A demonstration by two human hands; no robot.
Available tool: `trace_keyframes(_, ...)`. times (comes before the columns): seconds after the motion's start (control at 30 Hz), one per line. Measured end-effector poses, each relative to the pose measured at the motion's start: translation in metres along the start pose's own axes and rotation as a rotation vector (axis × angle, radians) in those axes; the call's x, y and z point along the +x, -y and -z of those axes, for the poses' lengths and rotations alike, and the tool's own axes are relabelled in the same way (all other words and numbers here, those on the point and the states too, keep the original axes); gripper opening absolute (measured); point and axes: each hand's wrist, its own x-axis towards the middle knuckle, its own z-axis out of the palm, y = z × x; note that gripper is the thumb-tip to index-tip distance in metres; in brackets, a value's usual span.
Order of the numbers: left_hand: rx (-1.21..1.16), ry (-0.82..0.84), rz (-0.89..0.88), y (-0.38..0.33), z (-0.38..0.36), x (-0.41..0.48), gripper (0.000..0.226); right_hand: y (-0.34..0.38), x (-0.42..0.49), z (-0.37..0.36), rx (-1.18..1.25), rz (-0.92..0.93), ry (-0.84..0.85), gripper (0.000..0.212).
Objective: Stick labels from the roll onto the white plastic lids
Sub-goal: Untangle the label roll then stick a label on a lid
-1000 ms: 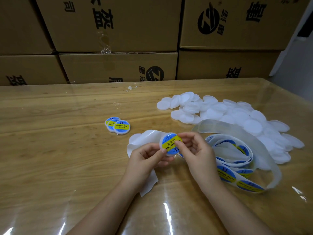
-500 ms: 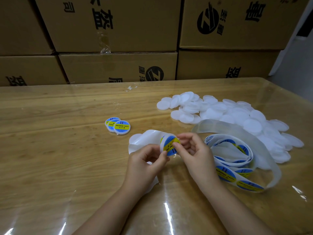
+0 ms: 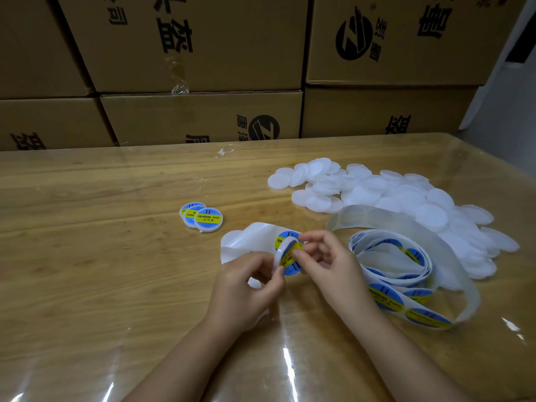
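While the left hand (image 3: 240, 288) pinches a lid (image 3: 280, 252) on edge, the right hand (image 3: 333, 268) pinches its label (image 3: 291, 264) from three o'clock; next, likely, smoothing it flat.

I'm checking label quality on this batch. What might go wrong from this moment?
1. The left hand pinches the lid tilted, almost edge-on, while the right hand pinches the label beside it; the label may go on off-centre or creased.
2. The loose backing strip lies right behind both hands, so the sticky label might catch on it.
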Motion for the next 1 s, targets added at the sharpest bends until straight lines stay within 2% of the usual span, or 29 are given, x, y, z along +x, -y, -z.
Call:
trace_keyframes(0.07,-0.071,0.008,0.066,-0.002,0.002,-0.001,0.021,-0.001,-0.001,0.0,-0.04,0.001,0.011,0.018)
trace_keyframes(0.17,-0.305,0.016,0.27,-0.008,0.002,0.001,0.007,-0.003,-0.001,0.002,-0.194,0.056,-0.012,0.013)
trace_keyframes(0.27,-0.542,0.044,0.456,-0.006,0.003,0.005,0.012,-0.005,-0.003,0.003,-0.32,0.14,-0.034,0.018)
trace_keyframes(0.37,-0.719,0.128,0.573,-0.003,0.009,0.01,0.011,-0.002,-0.008,0.0,-0.343,0.21,0.01,0.027)
trace_keyframes(0.47,-0.796,0.176,0.588,-0.001,0.011,0.012,0.01,0.0,-0.009,-0.001,-0.277,0.195,0.081,0.024)
trace_keyframes(0.73,-0.835,0.197,0.558,0.002,0.011,0.013,0.033,0.006,-0.011,-0.001,-0.046,0.081,0.305,0.038)
trace_keyframes(0.87,-0.83,0.193,0.577,0.001,0.008,0.013,0.033,0.005,-0.013,-0.003,-0.015,0.051,0.343,0.049)
trace_keyframes(1.0,-0.771,0.232,0.544,-0.001,0.009,0.012,0.037,0.003,-0.013,-0.006,-0.017,0.011,0.33,0.052)
